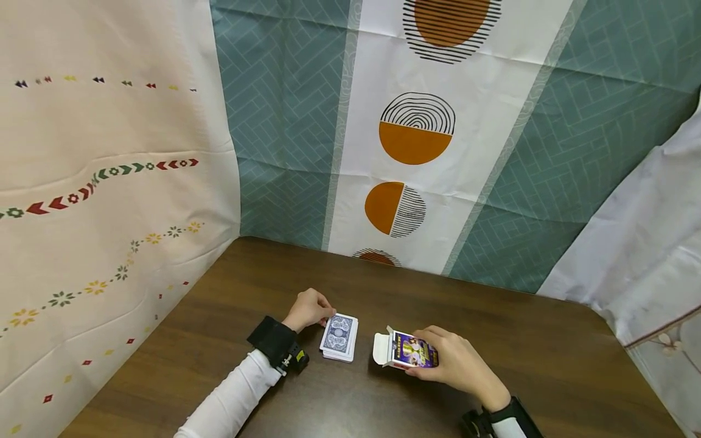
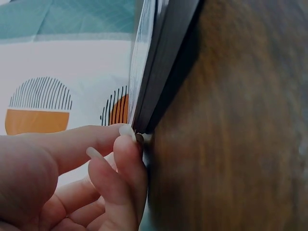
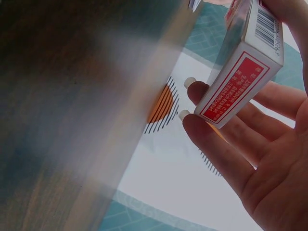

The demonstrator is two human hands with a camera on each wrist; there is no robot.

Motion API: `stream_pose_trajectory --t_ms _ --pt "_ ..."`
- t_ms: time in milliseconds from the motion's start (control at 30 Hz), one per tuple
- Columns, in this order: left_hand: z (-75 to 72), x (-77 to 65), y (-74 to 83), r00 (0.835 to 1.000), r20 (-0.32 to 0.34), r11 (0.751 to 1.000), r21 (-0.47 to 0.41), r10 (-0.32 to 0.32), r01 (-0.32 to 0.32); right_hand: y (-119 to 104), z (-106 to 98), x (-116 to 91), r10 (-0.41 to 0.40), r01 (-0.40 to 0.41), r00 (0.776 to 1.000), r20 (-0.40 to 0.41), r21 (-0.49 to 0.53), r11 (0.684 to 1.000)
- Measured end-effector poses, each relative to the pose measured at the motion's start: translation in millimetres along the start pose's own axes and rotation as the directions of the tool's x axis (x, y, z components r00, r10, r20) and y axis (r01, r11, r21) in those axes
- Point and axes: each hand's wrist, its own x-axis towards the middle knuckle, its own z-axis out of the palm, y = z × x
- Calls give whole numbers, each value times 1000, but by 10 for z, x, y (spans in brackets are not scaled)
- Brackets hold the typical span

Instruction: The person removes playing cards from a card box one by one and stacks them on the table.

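A deck of playing cards (image 1: 339, 336) with blue-patterned backs lies face down near the middle of the table. My left hand (image 1: 310, 310) pinches its far left corner between thumb and fingertips; the left wrist view shows the deck's edge (image 2: 159, 67) at the fingertips. To the right, my right hand (image 1: 457, 359) grips a purple and white card box (image 1: 414, 351) by its sides. The box's white flap (image 1: 381, 348) hangs open toward the deck. A red label (image 3: 235, 89) and a barcode show on the box in the right wrist view.
The dark brown wooden table (image 1: 306, 401) reaches back to a green and white patterned cloth (image 1: 405, 207). A cream cloth (image 1: 109, 243) hangs along the left side, and a white cloth (image 1: 641, 243) hangs at the right.
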Motion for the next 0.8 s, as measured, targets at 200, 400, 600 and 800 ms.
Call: stream_pose_trajectory --t_ms 200,400,600,800 --pt "9 6 -19 1000 3 1000 7 14 -14 7 13 -6 -1 1 1000 1 -4 1000" --pt "31 -3 -6 999 9 999 14 37 -37 15 21 -25 -2 2 1000 1 -8 1000" --pt "0 -86 99 996 -49 980 187 81 -70 32 26 -38 -5 5 1000 -8 -5 1000" --pt "-48 -254 356 976 -3 945 251 217 -209 34 29 -35 -9 9 1000 -15 -2 1000"
